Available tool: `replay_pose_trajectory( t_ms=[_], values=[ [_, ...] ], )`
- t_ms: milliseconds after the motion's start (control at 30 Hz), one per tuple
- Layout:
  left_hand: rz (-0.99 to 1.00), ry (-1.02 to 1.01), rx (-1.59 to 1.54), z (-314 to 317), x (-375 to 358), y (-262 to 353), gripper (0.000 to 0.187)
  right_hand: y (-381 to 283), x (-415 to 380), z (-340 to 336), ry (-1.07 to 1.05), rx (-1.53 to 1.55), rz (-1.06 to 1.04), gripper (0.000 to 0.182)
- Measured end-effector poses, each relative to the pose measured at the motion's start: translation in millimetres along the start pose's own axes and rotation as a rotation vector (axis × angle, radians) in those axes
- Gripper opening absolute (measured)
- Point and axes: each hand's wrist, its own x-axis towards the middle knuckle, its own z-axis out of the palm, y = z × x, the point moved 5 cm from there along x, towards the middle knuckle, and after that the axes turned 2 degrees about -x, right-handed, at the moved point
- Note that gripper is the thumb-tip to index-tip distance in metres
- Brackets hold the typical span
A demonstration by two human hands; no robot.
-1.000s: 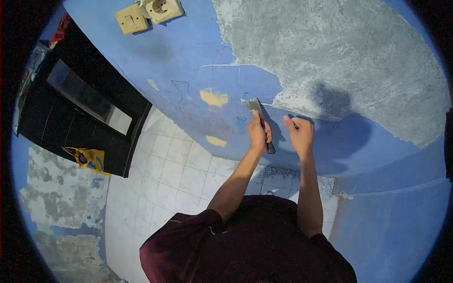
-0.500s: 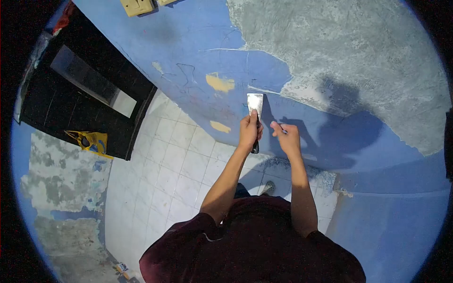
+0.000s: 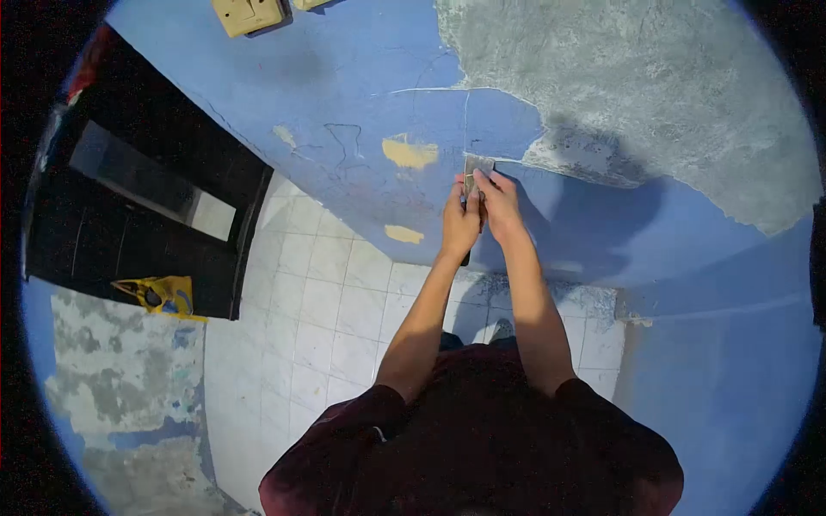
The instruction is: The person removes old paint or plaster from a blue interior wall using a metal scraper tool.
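My left hand (image 3: 460,225) is closed around the dark handle of a scraper (image 3: 479,162). The blade points up against the blue wall (image 3: 361,120), its tip at the pale edge line of the peeled paint. With bent fingers, my right hand (image 3: 502,208) grips the same scraper just below the tip, thumb and fingertips on the lower blade. Both hands touch or nearly touch each other. Most of the handle is hidden by the fingers; its dark end shows under my left hand.
Bare grey plaster (image 3: 637,77) spreads across the upper right wall. Two yellowish patches (image 3: 409,153) mark the blue paint. Yellowish switch boxes (image 3: 249,12) sit at the top. A dark door (image 3: 129,206), a yellow bag (image 3: 163,295) and white floor tiles (image 3: 318,284) lie leftward.
My right hand has moved up and left from beside the scraper onto its blade. The blade has tilted from bright to grey and sits slightly higher and to the right.
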Motion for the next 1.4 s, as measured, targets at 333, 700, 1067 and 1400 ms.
replay_pose_trajectory(
  t_ms=[333, 700, 1067, 1400],
  values=[
    [0.024, 0.017, 0.139, -4, 15, -15, 0.038, 12, 12, 6, 0.094, -0.059, -0.078, 0.028],
    [0.016, 0.164, 0.094, 9, 11, -14, 0.046, 0, 16, 4, 0.194, -0.108, -0.153, 0.025],
    [0.072, 0.081, 0.084, -11, 16, -6, 0.045, 17, 20, 15, 0.294, -0.043, -0.167, 0.025],
    [0.005, 0.094, 0.239, -10, 14, 5, 0.039, 22, 26, 9, 0.199, 0.030, -0.177, 0.025]
  ],
)
